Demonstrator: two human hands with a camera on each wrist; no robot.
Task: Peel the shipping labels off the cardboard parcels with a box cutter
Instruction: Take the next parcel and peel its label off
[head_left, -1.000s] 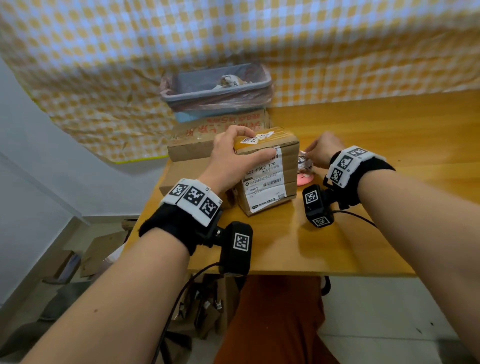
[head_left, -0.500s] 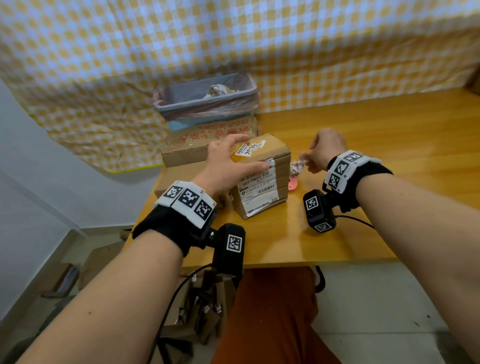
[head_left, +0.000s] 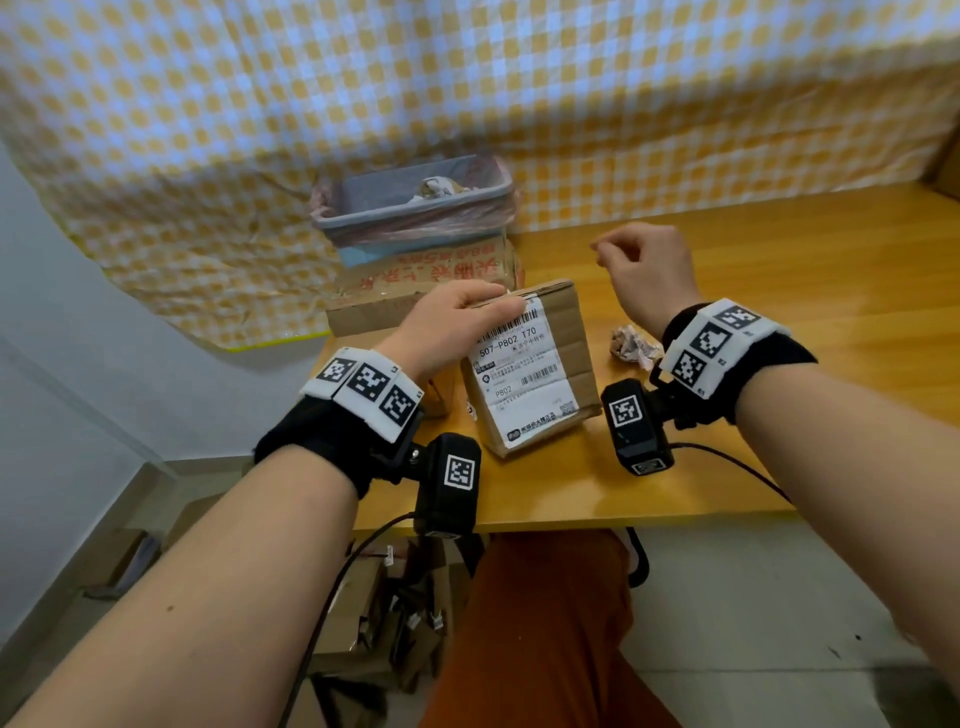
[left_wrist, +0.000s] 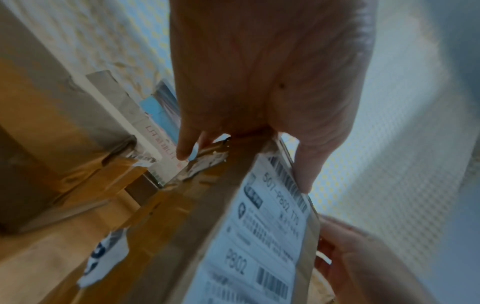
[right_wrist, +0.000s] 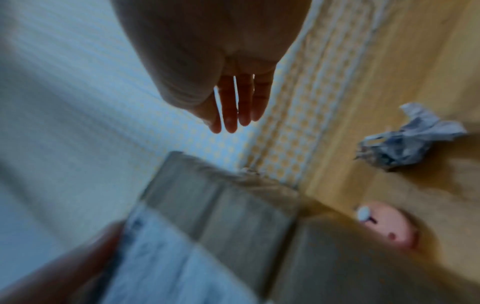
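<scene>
My left hand (head_left: 457, 322) grips the top edge of a small cardboard parcel (head_left: 569, 332), thumb on the front and fingers behind. The parcel stands tilted on its lower edge on the wooden table (head_left: 779, 415). Its white shipping label (head_left: 519, 379) faces me, and the left wrist view shows that label (left_wrist: 259, 236) under my thumb. My right hand (head_left: 644, 270) hangs above the table to the right of the parcel, fingers relaxed, holding nothing. In the right wrist view a pink box cutter (right_wrist: 387, 224) lies on the table beside the parcel (right_wrist: 221, 205); it is hidden in the head view.
A crumpled peeled label (head_left: 631, 345) lies right of the parcel. A lined waste bin (head_left: 415, 208) sits on a flat cardboard box (head_left: 415, 275) at the back left. Another box (head_left: 436, 400) lies left of the parcel. More cardboard is piled on the floor (head_left: 374, 623).
My left hand has tipped the parcel up, so its label now faces me. My right hand has lifted off the table and away from the crumpled paper.
</scene>
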